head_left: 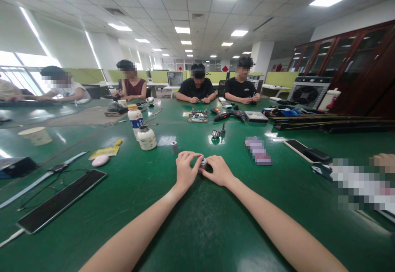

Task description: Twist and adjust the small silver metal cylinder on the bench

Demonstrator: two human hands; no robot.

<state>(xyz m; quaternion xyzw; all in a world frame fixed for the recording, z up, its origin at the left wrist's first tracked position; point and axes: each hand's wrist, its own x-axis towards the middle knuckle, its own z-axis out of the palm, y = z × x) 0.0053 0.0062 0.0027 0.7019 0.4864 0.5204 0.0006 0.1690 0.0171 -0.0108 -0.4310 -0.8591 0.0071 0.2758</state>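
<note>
Between my two hands a small silver metal cylinder (pixel 203 164) stands on the green table, with a dark opening or part on its top. My left hand (pixel 186 170) is closed at its left side, thumb and forefinger meeting near the top edge. From the right, my right hand (pixel 220 170) grips the lower part, thumb in front and fingers behind. A similar metal cylinder (pixel 174 147) stands upright just beyond my left hand. Farther off are a round metal lid-like piece (pixel 215 135) and a dark pointed piece (pixel 223 128).
To the left stand a cream jar (pixel 147 138) and a capped bottle (pixel 134 117), near a pink oval object (pixel 100 160) and a tablet (pixel 63 200). Ahead lie a circuit board (pixel 198 116) and a power drill (pixel 230 115). A phone (pixel 300 150) lies right. Several people sit opposite.
</note>
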